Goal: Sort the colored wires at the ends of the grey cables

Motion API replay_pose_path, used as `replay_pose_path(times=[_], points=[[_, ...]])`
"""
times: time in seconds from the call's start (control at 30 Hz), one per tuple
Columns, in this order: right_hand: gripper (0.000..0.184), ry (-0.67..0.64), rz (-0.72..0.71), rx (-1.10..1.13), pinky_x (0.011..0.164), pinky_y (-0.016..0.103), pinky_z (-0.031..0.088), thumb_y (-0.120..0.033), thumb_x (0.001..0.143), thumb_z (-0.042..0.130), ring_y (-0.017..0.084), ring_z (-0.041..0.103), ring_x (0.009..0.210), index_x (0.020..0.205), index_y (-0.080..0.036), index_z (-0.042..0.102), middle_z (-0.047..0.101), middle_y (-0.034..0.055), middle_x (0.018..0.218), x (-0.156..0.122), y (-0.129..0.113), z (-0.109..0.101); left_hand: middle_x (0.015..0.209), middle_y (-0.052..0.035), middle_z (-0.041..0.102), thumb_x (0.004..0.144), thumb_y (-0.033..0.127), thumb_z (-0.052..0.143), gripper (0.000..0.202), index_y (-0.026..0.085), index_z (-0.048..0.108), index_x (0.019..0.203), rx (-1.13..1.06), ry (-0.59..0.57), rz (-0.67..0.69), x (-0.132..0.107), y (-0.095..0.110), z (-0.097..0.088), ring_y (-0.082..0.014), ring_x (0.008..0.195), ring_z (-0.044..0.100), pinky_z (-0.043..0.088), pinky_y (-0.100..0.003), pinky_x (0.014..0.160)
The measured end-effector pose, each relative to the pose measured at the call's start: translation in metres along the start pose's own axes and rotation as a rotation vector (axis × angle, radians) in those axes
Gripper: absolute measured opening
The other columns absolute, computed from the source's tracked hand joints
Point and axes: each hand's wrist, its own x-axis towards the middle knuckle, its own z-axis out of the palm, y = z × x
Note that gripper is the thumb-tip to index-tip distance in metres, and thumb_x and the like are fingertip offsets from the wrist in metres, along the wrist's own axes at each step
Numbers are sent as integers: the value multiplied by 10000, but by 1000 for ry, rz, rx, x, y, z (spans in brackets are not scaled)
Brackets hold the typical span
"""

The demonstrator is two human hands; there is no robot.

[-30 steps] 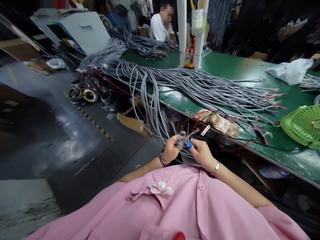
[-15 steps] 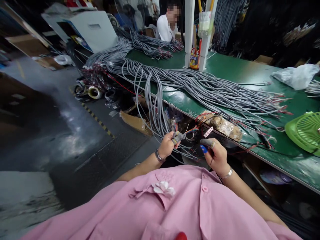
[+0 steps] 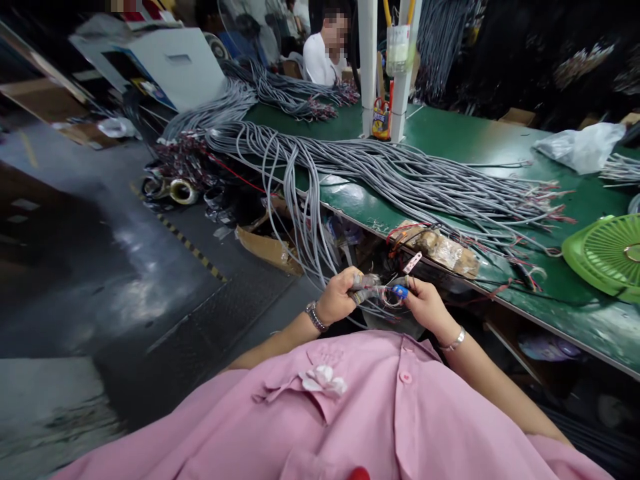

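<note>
Gripping a cable end (image 3: 364, 285) near our chest, we wrap our left hand (image 3: 337, 303) tight round it for steadiness; our right hand (image 3: 426, 308), at its three o'clock, pinches the thin wires (image 3: 387, 293). Farther, at one o'clock, grey cables (image 3: 400, 177) cover the green bench (image 3: 465, 137).

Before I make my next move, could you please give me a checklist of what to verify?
1. Left hand holds the cable end: ok.
2. Right hand fingers pinch the wires: ok.
3. Blue finger cover in place: ok.
4. Wires untangled: cannot tell, too small.
5. Cables all on the table: not ok, some hang over its edge.
6. Fan apart from both hands: ok.
</note>
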Motion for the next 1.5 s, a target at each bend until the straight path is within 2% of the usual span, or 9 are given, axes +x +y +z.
replay_pose_path(times=[0.13,0.27,0.4,0.53,0.8,1.0,1.13,1.33,1.5], points=[[335,-112,336,534,375,201,167,-457,799,701,30,234,390,707,-164,568,501,-50,547,-3,2,3,845,-58,662,819,135,563,212,155,683,993,177,-21,194,0,-2,2,-134,746,622,501,-247,689],[309,-161,368,732,364,193,110,-427,776,742,12,192,379,761,-163,584,562,-40,595,-8,-3,5,780,-49,663,855,243,571,173,137,691,922,114,-198,83,14,3,-7,-123,685,600,482,-232,660],[315,-185,246,593,380,200,161,-459,845,671,28,262,403,818,-146,645,663,30,679,-15,-3,-2,557,23,524,826,440,647,345,101,645,760,-313,-426,-311,32,6,-19,-59,474,440,354,-169,463],[279,67,70,444,430,204,303,-438,890,623,67,417,474,880,-168,693,669,30,703,-17,3,-9,438,64,436,735,511,720,430,93,624,761,-670,-433,-653,42,1,-23,-27,331,288,187,-161,329],[313,142,77,681,619,259,513,-326,778,756,152,648,723,1060,-258,641,733,54,984,-7,-10,24,413,54,458,592,449,822,426,91,622,709,-903,-550,-778,44,-5,-11,-12,302,279,172,-147,301],[299,12,-300,170,960,409,493,-299,877,613,233,653,1053,1168,-242,652,708,89,1113,-7,-9,25,400,55,456,634,418,803,384,93,652,772,-909,-610,-798,45,-7,-6,-21,300,288,167,-140,298],[257,44,-465,-173,828,346,517,-257,908,542,203,644,932,1125,-226,676,684,101,1056,-7,-7,14,393,52,447,649,456,790,401,89,646,718,-896,-654,-759,45,-6,-7,-20,297,290,177,-140,299],[343,-123,-142,122,584,257,414,-468,903,576,119,471,602,728,-176,622,540,4,662,-4,0,1,404,36,450,644,492,808,438,82,673,713,-858,-787,-685,48,-9,-8,-30,310,306,187,-172,314],[459,180,234,522,407,208,159,-527,792,702,50,204,444,613,-186,451,316,-79,502,-1,27,-3,429,22,477,629,506,821,459,74,699,724,-812,-830,-653,58,-16,1,-27,324,316,192,-174,322]])
